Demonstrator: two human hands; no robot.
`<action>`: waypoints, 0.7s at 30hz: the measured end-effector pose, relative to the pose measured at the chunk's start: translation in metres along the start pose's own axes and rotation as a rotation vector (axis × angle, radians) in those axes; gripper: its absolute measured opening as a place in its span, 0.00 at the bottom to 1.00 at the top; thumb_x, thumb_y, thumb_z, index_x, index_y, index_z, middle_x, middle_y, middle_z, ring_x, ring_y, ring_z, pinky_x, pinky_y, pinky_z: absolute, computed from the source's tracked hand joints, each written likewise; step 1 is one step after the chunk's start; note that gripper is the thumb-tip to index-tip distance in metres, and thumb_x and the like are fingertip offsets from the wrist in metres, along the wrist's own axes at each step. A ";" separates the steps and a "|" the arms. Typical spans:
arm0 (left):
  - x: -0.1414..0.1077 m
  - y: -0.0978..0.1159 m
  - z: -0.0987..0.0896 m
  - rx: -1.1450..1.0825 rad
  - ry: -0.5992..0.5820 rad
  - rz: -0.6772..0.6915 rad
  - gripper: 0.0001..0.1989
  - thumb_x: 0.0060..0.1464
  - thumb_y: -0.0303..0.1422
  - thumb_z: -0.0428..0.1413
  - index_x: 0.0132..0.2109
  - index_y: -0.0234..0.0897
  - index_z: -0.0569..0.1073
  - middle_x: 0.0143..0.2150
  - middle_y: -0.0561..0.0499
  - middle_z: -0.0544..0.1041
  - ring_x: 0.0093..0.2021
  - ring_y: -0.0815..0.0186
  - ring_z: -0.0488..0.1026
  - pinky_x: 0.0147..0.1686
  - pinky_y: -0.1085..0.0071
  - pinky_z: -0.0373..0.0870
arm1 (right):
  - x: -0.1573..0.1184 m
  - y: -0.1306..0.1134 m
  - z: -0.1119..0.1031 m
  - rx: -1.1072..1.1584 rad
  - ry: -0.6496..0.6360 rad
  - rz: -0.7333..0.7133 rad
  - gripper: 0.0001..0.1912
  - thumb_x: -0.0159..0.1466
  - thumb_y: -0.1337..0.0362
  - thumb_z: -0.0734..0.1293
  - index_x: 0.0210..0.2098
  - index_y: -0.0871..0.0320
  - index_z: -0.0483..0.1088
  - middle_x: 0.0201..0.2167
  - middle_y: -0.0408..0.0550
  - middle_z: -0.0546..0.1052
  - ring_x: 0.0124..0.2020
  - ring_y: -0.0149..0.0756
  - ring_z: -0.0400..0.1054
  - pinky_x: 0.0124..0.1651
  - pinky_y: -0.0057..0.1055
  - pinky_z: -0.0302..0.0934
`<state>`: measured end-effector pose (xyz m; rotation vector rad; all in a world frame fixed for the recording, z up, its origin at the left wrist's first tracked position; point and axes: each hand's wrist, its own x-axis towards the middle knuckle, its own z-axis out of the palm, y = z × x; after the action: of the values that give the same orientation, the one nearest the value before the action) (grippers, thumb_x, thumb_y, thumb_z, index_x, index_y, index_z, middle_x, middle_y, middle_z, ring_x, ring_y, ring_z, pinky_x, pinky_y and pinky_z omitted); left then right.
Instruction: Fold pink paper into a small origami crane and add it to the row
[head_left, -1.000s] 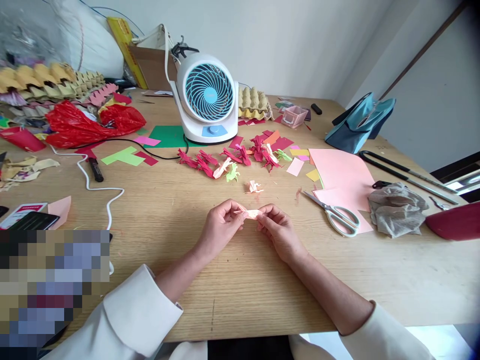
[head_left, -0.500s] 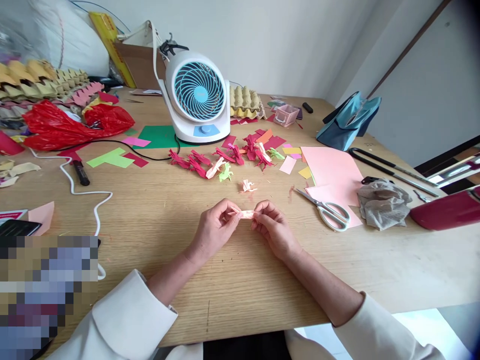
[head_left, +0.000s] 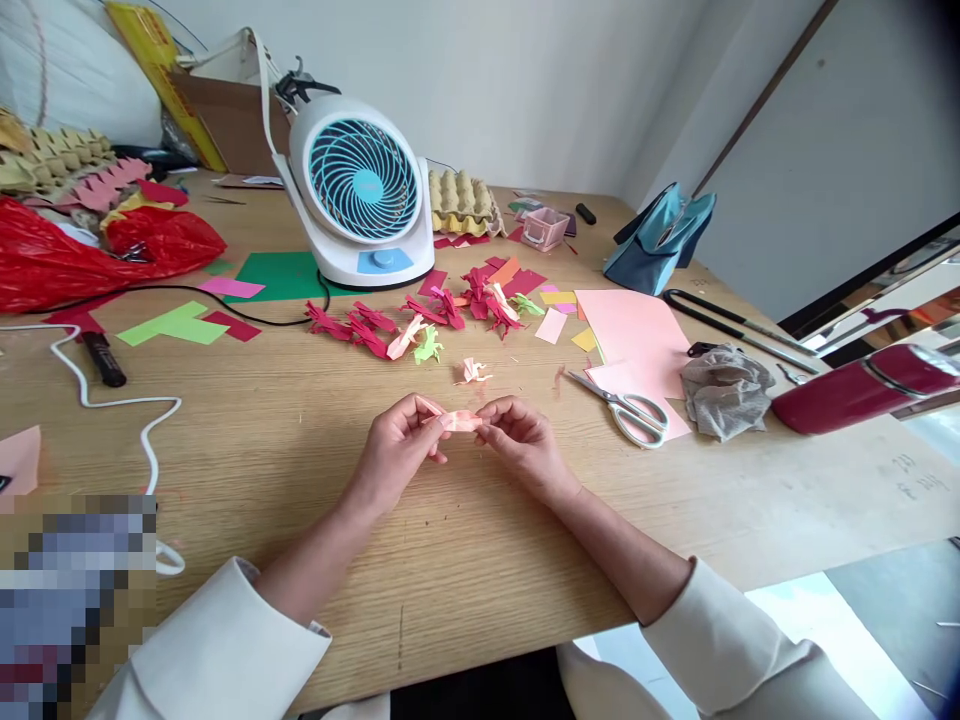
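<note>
Head camera: both of a person's bare hands meet over a wooden surface [head_left: 360,560], a folded pink paper [head_left: 463,421] stretched between them. The left hand [head_left: 395,445] keeps its grip pinched on one end, thumb against fingertips; the right hand [head_left: 527,445] has the other end in a matching grip. Just ahead of them sits a pale paper figure [head_left: 472,371].

Toward the back, a small pink basket [head_left: 545,230] rests near an egg tray [head_left: 466,205] — what the basket contains is too small to tell. A blue bag [head_left: 660,240] gapes at the top, its contents unclear. On the left, a red plastic bag [head_left: 169,243] lies rumpled around something dark and shiny, beside stacked egg cartons; behind them stands a brown cardboard box [head_left: 244,125].

Compared with half a second ago, the view has swung to the right — a crimson bottle [head_left: 855,385], earlier cut off by the frame, now shows its silver band. The folded pink paper remains pinched at both ends, and the pale paper figure has not moved on the surface.
</note>
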<state>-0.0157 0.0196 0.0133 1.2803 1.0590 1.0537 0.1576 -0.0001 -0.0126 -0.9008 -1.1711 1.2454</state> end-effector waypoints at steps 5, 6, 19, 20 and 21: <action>0.001 0.001 -0.003 -0.113 -0.042 -0.136 0.14 0.48 0.38 0.64 0.31 0.34 0.69 0.26 0.56 0.70 0.24 0.76 0.62 0.21 0.80 0.69 | -0.002 0.004 -0.003 -0.088 -0.033 -0.067 0.11 0.60 0.57 0.72 0.36 0.57 0.72 0.30 0.43 0.75 0.31 0.30 0.69 0.37 0.28 0.63; 0.001 0.001 -0.003 -0.124 -0.052 -0.160 0.14 0.48 0.39 0.64 0.31 0.34 0.69 0.26 0.56 0.70 0.24 0.76 0.62 0.21 0.80 0.69 | -0.003 0.004 -0.004 -0.119 -0.030 -0.077 0.10 0.61 0.57 0.72 0.37 0.57 0.72 0.30 0.43 0.75 0.31 0.30 0.69 0.37 0.28 0.63; 0.004 0.003 -0.010 -0.198 -0.167 -0.315 0.19 0.43 0.41 0.68 0.32 0.35 0.68 0.27 0.56 0.70 0.25 0.76 0.61 0.21 0.81 0.70 | -0.002 0.001 -0.004 -0.139 -0.027 -0.032 0.14 0.60 0.53 0.72 0.34 0.58 0.71 0.27 0.43 0.74 0.28 0.29 0.67 0.32 0.27 0.61; 0.004 0.003 -0.011 -0.191 -0.171 -0.319 0.19 0.43 0.41 0.68 0.33 0.35 0.68 0.28 0.56 0.70 0.25 0.76 0.61 0.21 0.81 0.70 | -0.003 0.001 -0.004 -0.172 -0.027 -0.046 0.14 0.61 0.53 0.71 0.34 0.58 0.71 0.26 0.43 0.74 0.28 0.29 0.67 0.32 0.27 0.61; 0.004 0.003 -0.010 -0.185 -0.173 -0.323 0.19 0.44 0.41 0.68 0.33 0.35 0.68 0.28 0.56 0.70 0.25 0.76 0.61 0.21 0.81 0.70 | -0.003 0.000 -0.004 -0.214 -0.026 -0.071 0.13 0.62 0.53 0.71 0.33 0.58 0.70 0.26 0.43 0.74 0.28 0.30 0.67 0.33 0.27 0.61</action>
<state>-0.0252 0.0253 0.0161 0.9928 0.9730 0.7612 0.1621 -0.0026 -0.0144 -0.9938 -1.3642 1.0916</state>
